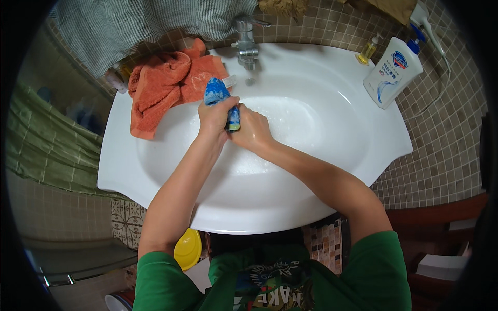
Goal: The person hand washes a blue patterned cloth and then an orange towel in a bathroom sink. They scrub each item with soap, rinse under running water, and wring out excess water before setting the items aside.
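Observation:
Over a white sink (334, 155), my left hand (214, 116) is closed around a blue slipper or shoe (216, 92), whose rounded end sticks up past the fingers. A yellow-green edge of it shows between the hands. My right hand (251, 126) touches the same item from the right, its fingers bent; what lies inside that hand is hidden. Suds or water cover the basin's bottom below. An orange towel (163, 85) lies over the sink's back left rim, beside the blue item. The chrome faucet (247, 46) stands behind the hands.
A white pump bottle (393, 74) with a blue top and a small bottle of yellow liquid (367, 52) stand at the back right rim. A striped cloth (155, 19) hangs behind. Left is a green curtain (50, 144); a yellow basin (188, 248) sits below the sink.

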### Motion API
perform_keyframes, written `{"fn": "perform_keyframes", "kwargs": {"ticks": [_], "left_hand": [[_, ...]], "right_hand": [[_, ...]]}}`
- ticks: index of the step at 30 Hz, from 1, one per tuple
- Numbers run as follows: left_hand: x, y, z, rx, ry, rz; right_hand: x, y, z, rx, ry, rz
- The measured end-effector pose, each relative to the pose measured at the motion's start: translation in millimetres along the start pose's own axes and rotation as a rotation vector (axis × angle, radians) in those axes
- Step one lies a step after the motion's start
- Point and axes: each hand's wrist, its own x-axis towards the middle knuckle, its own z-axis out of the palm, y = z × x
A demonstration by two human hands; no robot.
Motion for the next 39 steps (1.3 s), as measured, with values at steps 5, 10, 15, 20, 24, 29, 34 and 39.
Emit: {"fn": "perform_keyframes", "kwargs": {"ticks": [5,10,15,20,24,29,34,39], "left_hand": [[7,-10,2,0.024,0.071,-0.02],[17,-20,-4,-0.014,0.162,-0.08],[37,-35,-18,-0.289,0.144,-0.366],[9,-4,-4,-0.268,-0.025,-0.397],[29,9,-15,-0.219,-0.118,-0.397],[35,23,-24,-0.753,-0.595,-0.489],[8,47,12,-0.945,-0.969,-0.313],[20,50,25,-0.939,-0.978,-0.218]], "right_hand": [[0,10,5,-0.073,0.03,-0.049],[-3,8,12,-0.14,0.033,-0.04],[3,-1,0,-0.152,-0.165,-0.08],[9,5,-22,0.273,-0.48,0.219],[18,-11,-55,0.763,-0.57,0.325],[22,-27,-80,1.71,-0.774,0.398],[7,-39,-78,1.982,-0.87,0.344],[-3,-78,-89,1.932,-0.599,0.376]]}}
